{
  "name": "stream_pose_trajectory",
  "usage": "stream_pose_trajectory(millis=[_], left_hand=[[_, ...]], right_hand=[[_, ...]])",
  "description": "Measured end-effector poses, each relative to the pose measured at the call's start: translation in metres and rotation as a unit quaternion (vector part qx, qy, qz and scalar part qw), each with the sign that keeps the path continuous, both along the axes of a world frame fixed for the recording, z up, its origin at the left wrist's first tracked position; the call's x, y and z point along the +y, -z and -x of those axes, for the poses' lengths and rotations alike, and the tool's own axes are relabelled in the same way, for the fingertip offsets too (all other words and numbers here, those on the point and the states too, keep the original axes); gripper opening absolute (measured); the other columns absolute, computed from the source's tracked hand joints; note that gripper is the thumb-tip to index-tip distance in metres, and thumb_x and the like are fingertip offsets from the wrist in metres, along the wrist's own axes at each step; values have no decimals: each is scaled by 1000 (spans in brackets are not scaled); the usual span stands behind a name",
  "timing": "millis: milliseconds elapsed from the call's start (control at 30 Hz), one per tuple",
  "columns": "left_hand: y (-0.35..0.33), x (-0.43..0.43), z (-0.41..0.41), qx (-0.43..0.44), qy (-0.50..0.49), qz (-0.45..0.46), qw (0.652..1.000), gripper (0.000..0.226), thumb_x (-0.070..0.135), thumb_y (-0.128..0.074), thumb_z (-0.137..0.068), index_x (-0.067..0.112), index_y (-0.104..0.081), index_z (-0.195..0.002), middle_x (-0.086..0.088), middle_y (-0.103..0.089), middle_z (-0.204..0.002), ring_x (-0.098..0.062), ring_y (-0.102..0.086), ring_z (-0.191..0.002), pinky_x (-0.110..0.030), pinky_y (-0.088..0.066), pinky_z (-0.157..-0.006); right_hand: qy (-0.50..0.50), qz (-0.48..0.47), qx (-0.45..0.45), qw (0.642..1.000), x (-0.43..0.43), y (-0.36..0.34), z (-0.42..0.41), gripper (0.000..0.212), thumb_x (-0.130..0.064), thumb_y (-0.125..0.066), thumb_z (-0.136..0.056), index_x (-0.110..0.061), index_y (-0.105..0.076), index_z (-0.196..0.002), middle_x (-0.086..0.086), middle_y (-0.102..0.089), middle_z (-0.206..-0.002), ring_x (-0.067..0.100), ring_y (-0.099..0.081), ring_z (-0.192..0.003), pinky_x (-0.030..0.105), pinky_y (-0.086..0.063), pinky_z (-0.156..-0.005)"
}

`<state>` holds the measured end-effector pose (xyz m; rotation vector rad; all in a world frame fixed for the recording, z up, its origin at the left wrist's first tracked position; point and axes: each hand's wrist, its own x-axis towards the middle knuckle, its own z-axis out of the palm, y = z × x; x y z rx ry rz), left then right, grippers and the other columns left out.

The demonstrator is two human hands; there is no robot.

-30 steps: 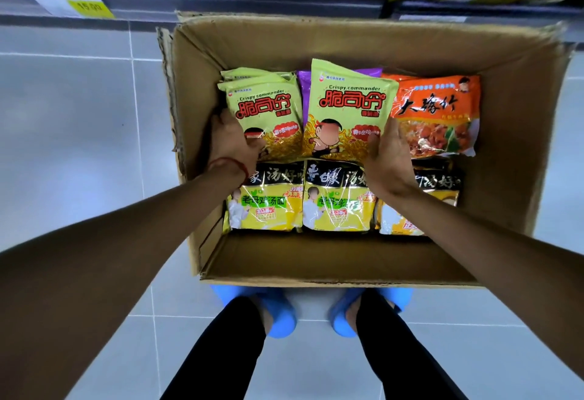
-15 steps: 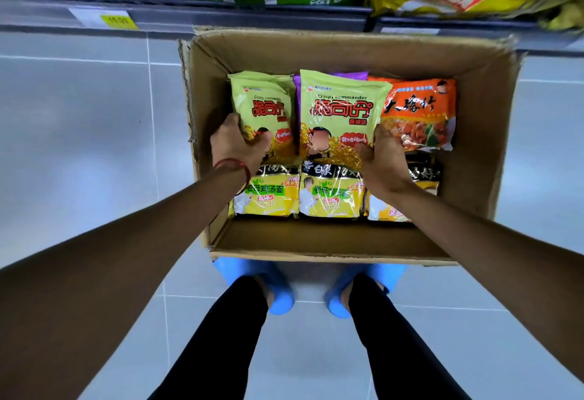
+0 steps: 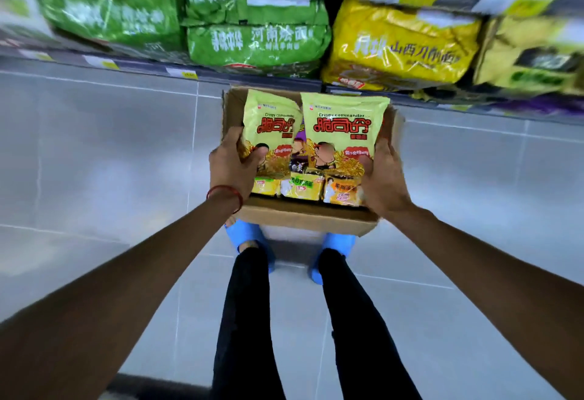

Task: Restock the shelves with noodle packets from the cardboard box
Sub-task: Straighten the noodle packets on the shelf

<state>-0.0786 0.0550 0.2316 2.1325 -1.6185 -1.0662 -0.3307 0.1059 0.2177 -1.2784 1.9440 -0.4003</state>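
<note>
Two at once come up out of the cardboard box (image 3: 303, 221): left hand (image 3: 230, 167) fingers (image 3: 258, 153) gripping the left packet (image 3: 268, 124), right hand (image 3: 387, 178) clutching the right packet (image 3: 344, 124), bound for the shelf (image 3: 139, 68).

packets (image 3: 344, 134) lime-green, red lettering; box (image 3: 303, 217) brown; shelf bags (image 3: 256, 39) green, yellow; floor (image 3: 94, 153) grey tile; shoes (image 3: 243, 235) blue

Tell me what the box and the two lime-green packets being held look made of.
Box: brown cardboard, matte; dull surface, no shine, bent top edges. Left packet and right packet: probably thin printed plastic film, glossy; both show creases, crimped top seams and soft sheen where the left hand and right hand grip them.
</note>
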Motion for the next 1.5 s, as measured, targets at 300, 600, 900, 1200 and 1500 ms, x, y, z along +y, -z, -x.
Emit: stream_pose_trajectory(millis=[300, 600, 900, 1200, 1500], left_hand=[[-191, 24, 54, 70, -4, 119, 990, 28, 24, -74, -85, 11, -63, -108, 10, -61, -77, -8, -54, -68, -7, -35, -57], [-344, 72, 77, 173, 8, 209, 962, 31, 26, -73, -86, 10, -61, -110, 8, -65, -91, 3, -57, -77, -14, -49, -73], [-487, 95, 96, 223, 57, 320, 919, 24, 31, -71, -88, 27, -59, -108, 18, -66, -98, -4, -64, -94, -37, -54, -89], [-611, 73, 196, 229, 84, 428, 870, 24, 32, -69, -90, 24, -59, -110, 23, -64, -96, 10, -60, -89, -14, -46, -78], [-707, 43, 329, 244, 37, 523, 816, 19, 29, -66, -93, 19, -61, -108, 16, -64, -90, 14, -56, -77, -4, -41, -65]], right_hand=[[40, 120, -9, 992, 34, -181, 55, 28, -10, -47, -103, -6, -50, -130, 11, -64, -119, 31, -62, -104, 30, -39, -74], [97, 235, -24, 967, 92, -344, 63, 20, -8, -44, -102, -10, -49, -121, 5, -63, -115, 23, -59, -107, 40, -49, -91], [116, 357, -27, 927, 127, -486, 91, 21, -19, -44, -105, -15, -51, -125, 0, -62, -118, 15, -57, -107, 35, -48, -94], [102, 453, 18, 885, 90, -609, 193, 30, -32, -39, -106, -4, -48, -111, 16, -58, -106, 33, -54, -97, 50, -46, -84], [53, 534, 18, 843, 44, -718, 328, 18, -22, -42, -106, -14, -51, -119, 3, -60, -112, 23, -54, -101, 37, -45, -81]])
